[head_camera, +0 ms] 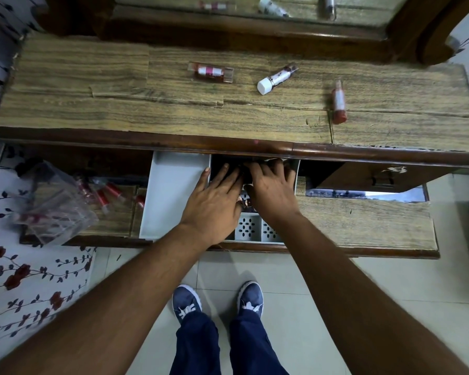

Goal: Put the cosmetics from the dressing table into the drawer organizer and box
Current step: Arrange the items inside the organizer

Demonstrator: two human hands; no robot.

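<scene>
Head view: left hand [214, 201] and right hand [272, 189] flat, fingers spread inside organizer [247, 228]; grip unclear. Beyond hands, bottle [276, 78] on counter [92, 104]: light, rigid, slick; grasp mid-body.

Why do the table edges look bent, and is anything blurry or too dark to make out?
Head view: the wide lens bows the dressing table edges; the plastic bag at left is smeared; the drawer organizer recess under the tabletop lies in deep shadow, hiding the fingers of both hands.

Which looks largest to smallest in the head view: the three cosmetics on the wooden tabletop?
1. Clear rectangular box with pink-white tube.
2-3. White-capped bottle and red-filled bottle look alike; unsure.
</scene>
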